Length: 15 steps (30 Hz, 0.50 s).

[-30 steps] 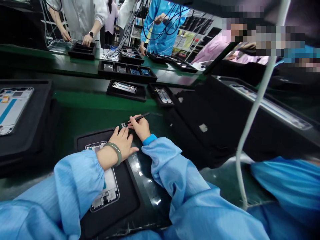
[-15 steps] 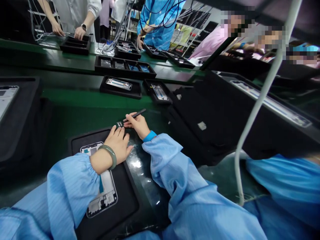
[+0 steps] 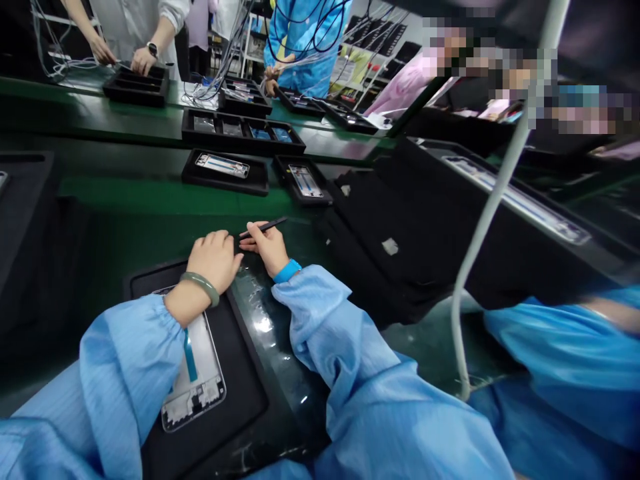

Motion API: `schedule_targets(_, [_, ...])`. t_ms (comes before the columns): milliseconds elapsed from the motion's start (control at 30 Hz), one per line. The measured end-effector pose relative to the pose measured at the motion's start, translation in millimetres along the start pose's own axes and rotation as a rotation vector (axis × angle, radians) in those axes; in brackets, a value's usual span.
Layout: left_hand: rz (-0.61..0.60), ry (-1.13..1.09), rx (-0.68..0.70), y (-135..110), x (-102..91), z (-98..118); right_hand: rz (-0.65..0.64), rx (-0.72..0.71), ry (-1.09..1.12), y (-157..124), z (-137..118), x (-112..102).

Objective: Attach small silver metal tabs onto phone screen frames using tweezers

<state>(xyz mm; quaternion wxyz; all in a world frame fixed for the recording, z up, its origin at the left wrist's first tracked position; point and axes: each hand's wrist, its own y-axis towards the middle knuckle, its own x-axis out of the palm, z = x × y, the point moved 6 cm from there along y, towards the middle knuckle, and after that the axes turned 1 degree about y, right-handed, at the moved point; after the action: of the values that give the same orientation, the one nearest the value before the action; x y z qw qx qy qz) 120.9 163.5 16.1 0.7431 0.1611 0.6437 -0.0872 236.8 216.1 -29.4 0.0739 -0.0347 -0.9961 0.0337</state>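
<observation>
One phone frame [image 3: 206,360] is seated in one black tray [image 3: 245,407], partly covered by the left sleeve [image 3: 137,363]. One slim black tool [image 3: 274,225] is gripped by the right hand [image 3: 270,249]; the left hand's [image 3: 214,257] grip cannot be told. Beyond, two smaller trays [image 3: 259,185] are noted, one frame [image 3: 223,165] in each.

Right of the flat black rectangular tray [image 3: 246,393], white glare streaks the glossy dark-green tabletop [image 3: 263,325]. Left of the tray, a black slab [image 3: 24,220] sinks into dim shadow; far right, a loose blue fabric sleeve [image 3: 565,347] blurs and stretches. Far beyond the tray, rightward, coarse pixelation hides patches.
</observation>
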Motion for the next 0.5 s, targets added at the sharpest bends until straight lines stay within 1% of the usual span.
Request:
schedule_targets(100, [-0.021, -0.003, -0.080, 12, 8.3, -12, 0.007, -0.001, 0.006, 0, 2, 1])
schedule_targets(200, [-0.050, -0.008, -0.105, 17, 14.7, -17, 0.009, -0.008, 0.004, 0, 2, 2])
schedule_targets(333, [-0.064, -0.006, -0.131, 18, 14.2, -19, -0.006, -0.026, -0.020, -1, 1, 3])
schedule_targets(500, [-0.084, 0.010, -0.132, 16, 11.6, -15, -0.013, -0.064, -0.086, -4, 1, 4])
